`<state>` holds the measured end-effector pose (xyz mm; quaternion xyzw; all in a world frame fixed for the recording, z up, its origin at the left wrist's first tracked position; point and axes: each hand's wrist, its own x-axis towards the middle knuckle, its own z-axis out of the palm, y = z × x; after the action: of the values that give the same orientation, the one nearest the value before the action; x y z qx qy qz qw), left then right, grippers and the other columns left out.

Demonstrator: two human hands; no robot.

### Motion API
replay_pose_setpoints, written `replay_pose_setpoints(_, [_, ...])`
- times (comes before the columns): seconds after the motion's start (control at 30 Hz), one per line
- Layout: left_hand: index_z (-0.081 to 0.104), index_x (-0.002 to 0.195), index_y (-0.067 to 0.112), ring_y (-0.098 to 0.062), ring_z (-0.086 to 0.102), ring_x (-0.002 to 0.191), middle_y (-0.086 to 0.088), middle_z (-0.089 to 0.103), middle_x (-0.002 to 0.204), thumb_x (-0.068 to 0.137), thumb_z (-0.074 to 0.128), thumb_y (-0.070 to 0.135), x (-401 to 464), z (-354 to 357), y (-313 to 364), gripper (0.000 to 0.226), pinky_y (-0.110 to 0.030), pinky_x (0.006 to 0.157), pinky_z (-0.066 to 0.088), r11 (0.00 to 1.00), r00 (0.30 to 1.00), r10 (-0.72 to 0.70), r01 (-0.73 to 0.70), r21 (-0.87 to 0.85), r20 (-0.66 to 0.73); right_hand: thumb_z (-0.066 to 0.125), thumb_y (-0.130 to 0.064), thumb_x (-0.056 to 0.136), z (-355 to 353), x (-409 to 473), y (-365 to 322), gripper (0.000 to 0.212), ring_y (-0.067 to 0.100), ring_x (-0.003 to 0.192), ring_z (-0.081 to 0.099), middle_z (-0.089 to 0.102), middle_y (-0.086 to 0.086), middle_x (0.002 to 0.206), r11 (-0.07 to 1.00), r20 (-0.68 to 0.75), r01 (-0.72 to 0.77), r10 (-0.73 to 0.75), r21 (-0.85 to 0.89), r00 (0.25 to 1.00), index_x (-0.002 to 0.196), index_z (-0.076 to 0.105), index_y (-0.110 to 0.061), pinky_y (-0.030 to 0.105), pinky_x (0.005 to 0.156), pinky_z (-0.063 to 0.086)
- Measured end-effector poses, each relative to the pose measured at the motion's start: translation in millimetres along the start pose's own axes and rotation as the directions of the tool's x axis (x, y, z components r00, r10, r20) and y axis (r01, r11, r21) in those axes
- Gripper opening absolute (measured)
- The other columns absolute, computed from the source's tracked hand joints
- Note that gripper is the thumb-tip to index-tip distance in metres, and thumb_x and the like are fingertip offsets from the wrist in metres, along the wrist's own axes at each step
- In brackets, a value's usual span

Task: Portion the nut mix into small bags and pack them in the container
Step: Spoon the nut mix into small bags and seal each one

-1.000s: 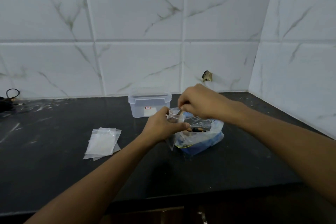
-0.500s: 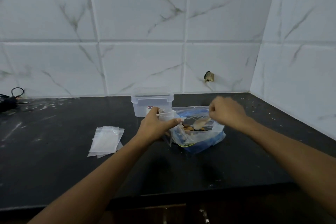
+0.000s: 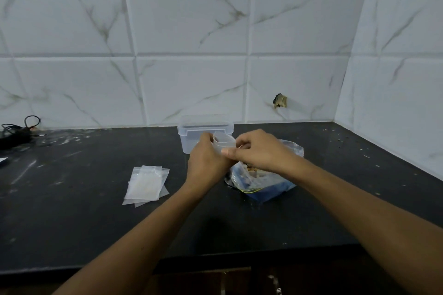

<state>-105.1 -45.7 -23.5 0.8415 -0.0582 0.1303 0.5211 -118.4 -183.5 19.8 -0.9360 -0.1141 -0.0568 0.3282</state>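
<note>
My left hand grips a small clear bag with its mouth held open, just in front of the clear plastic container. My right hand is at the bag's right rim, thumb and fingers pinched together; whether nuts are between them is hidden. Under my right hand lies the large clear and blue bag of nut mix on the black counter, with some nuts showing at its opening.
A small stack of empty clear bags lies to the left of my hands. Black cables sit at the far left against the tiled wall. The wall corner closes off the right side. The counter's front edge runs below my forearms.
My right hand moved from the small bag down to the nut mix bag, then back left and up to the small bag's mouth. My left hand kept holding the small bag.
</note>
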Motion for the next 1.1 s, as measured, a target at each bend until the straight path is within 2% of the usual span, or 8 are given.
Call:
replay_pose_setpoints(0.13, [0.043,0.108,0.023,-0.016,0.068,0.082,0.006,0.062,0.092,0.066,0.081,0.048,-2,-11,0,0.062,-0.04,0.072,0.06,1.0,0.999,0.016,-0.016,-0.02,0.031,0.064,-0.031,0.089,4,9,-1,0.023,0.014,0.063,0.062,0.07,0.008,0.075,0.998,-0.084,0.056,-0.056,-0.01,0.995,0.08,0.07,-0.011,0.039,0.07,0.055])
replay_pose_setpoints(0.23, [0.049,0.111,0.015,-0.013,0.07,0.078,-0.002,0.068,0.094,0.082,0.075,0.035,-3,-32,-4,0.044,-0.041,0.073,0.057,0.969,0.992,-0.037,0.066,-0.237,0.124,0.062,-0.019,0.092,-1,15,0,0.016,0.014,0.071,0.067,0.072,0.002,0.074,0.981,-0.07,0.098,-0.087,0.167,0.994,0.082,0.073,-0.013,0.033,0.067,0.055])
replay_pose_setpoints(0.37, [0.064,0.096,0.02,-0.01,0.067,0.085,0.004,0.071,0.093,0.095,0.059,0.03,6,-64,-13,0.012,-0.039,0.087,0.045,0.935,0.986,-0.028,0.085,-0.345,0.166,0.06,-0.014,0.094,-5,20,-2,0.015,0.006,0.067,0.063,0.068,-0.004,0.069,0.929,0.083,0.09,-0.128,0.359,0.988,0.09,0.073,-0.008,0.016,0.059,0.049])
replay_pose_setpoints(0.6, [0.067,0.076,0.013,-0.019,0.057,0.077,-0.007,0.063,0.077,0.094,0.062,0.016,6,-72,-25,0.019,-0.036,0.08,0.046,0.902,0.996,0.02,0.019,-0.432,0.087,0.067,-0.013,0.088,13,27,-9,0.002,0.006,0.064,0.063,0.07,-0.002,0.07,0.878,0.083,0.1,-0.156,0.467,0.984,0.09,0.069,-0.013,0.017,0.058,0.05])
replay_pose_setpoints(0.73, [0.068,0.08,0.006,-0.012,0.059,0.071,-0.005,0.065,0.073,0.093,0.062,0.013,4,-70,-24,0.016,-0.027,0.071,0.049,0.944,0.996,0.089,-0.087,-0.319,-0.008,0.067,-0.011,0.088,19,31,-13,0.008,0.003,0.06,0.06,0.066,-0.002,0.067,0.921,-0.051,0.249,-0.245,0.298,0.968,0.081,0.069,-0.013,0.015,0.06,0.047])
replay_pose_setpoints(0.9, [0.066,0.089,-0.004,-0.012,0.063,0.07,-0.008,0.067,0.075,0.095,0.06,0.014,5,-68,-25,0.02,-0.029,0.072,0.053,0.95,0.989,0.126,-0.144,-0.277,-0.081,0.065,-0.02,0.089,26,36,-15,0.009,0.009,0.068,0.061,0.065,-0.005,0.07,0.938,-0.101,0.32,-0.308,0.131,0.946,0.081,0.067,-0.02,0.03,0.072,0.052])
replay_pose_setpoints(1.0, [0.067,0.091,-0.003,-0.004,0.058,0.061,-0.002,0.064,0.07,0.095,0.059,0.015,5,-69,-23,0.02,-0.017,0.06,0.048,0.945,0.991,0.117,-0.13,-0.3,-0.06,0.067,-0.019,0.088,24,37,-18,0.006,0.005,0.068,0.061,0.066,-0.007,0.07,0.925,-0.046,0.343,-0.34,0.163,0.939,0.082,0.069,-0.02,0.029,0.072,0.052])
replay_pose_setpoints(1.1, [0.068,0.088,0.007,-0.007,0.063,0.07,-0.002,0.067,0.075,0.094,0.062,0.016,4,-72,-21,0.013,-0.02,0.067,0.051,0.933,0.992,0.121,-0.101,-0.345,0.038,0.066,-0.019,0.088,21,37,-19,0.009,0.007,0.067,0.059,0.067,-0.004,0.07,0.921,-0.055,0.377,-0.373,0.094,0.926,0.082,0.072,-0.015,0.03,0.069,0.049])
